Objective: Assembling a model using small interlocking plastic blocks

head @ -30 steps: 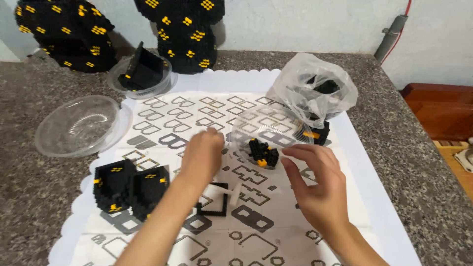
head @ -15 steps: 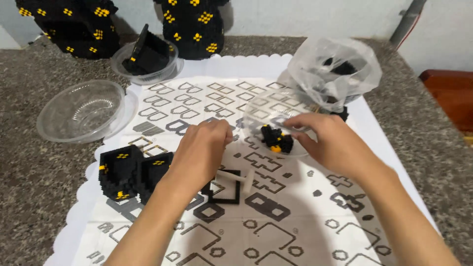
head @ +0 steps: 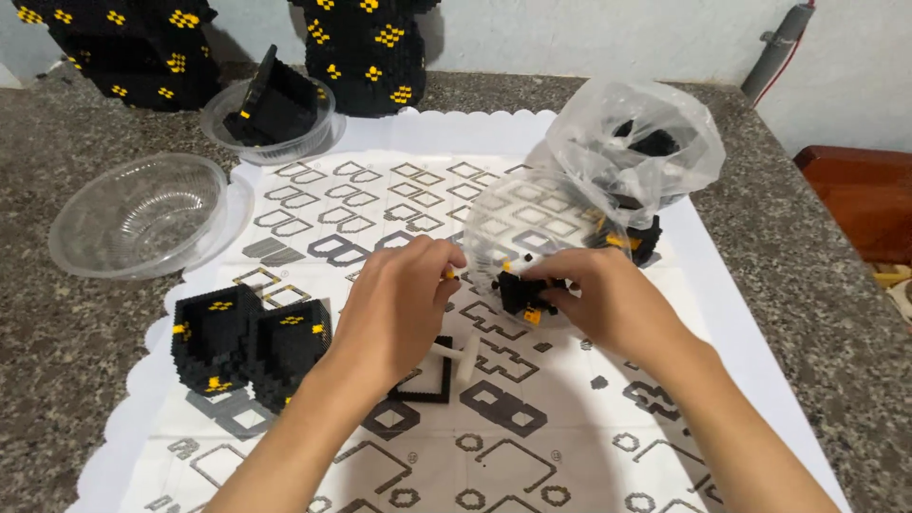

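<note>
A small black block piece (head: 524,290) with yellow studs is sitting over the white patterned mat (head: 570,446), near its middle and just in front of a clear plastic bowl (head: 532,223). The right hand (head: 608,304) is holding this piece, its fingers closing around the far side and top. The left hand (head: 399,309) is hovering just beside it, thumb and forefinger pinching narrowly on something tiny and yellowish at the tips; what it is cannot be made out.

To do this well, the right hand should probably be keeping the piece steady and low over the mat, so that anything slipping lands on white paper and not on the speckled counter (head: 57,323). The left hand should be lining its bit up squarely before pressing, since a tilted fit would likely pop off.

Under the left wrist a flat black square frame (head: 427,385) and a pale peg-like tool (head: 456,353) are lying on the mat. To the left two finished black cubes (head: 249,344) are standing side by side, touching. Behind the bowl a clear plastic bag (head: 636,142) of black parts is slumping. An empty clear bowl (head: 142,214) is resting on the counter's left side.
</note>
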